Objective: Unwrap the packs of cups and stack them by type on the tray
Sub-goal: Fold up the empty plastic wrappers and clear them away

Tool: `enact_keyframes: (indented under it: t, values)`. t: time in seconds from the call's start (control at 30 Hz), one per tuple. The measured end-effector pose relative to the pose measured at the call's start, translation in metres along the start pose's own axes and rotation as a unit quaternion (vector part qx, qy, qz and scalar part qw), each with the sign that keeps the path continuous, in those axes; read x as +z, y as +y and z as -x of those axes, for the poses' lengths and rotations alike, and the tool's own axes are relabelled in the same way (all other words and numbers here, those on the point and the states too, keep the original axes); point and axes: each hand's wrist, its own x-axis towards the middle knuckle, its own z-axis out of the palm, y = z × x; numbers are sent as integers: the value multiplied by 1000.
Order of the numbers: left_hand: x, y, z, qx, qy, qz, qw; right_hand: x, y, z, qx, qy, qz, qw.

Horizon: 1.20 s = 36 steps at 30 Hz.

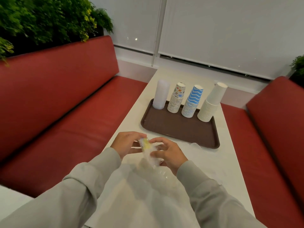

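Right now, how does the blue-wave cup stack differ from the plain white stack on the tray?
The blue-wave stack carries a blue zigzag print; the white stack has none. The white stack stands at the right end of the tray, the blue-wave stack just left of it. The white stack's cups look wider. Both stand upside down.

I get soft, even, rather dim indoor light. Faint shadows lie on the white surface (218,163) close to me. The wrapped pack (148,149) is smeared by motion blur; the stacked cups (191,104) look sharp. The red bench (57,96) bows towards the frame's edge.
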Motion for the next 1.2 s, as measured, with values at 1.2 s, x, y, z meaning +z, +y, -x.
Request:
enact_keyframes:
  t: [1.2]
  values:
    - [108,-252,285,-207,26,-71,975,-100,229,299,184,-21,-44,982]
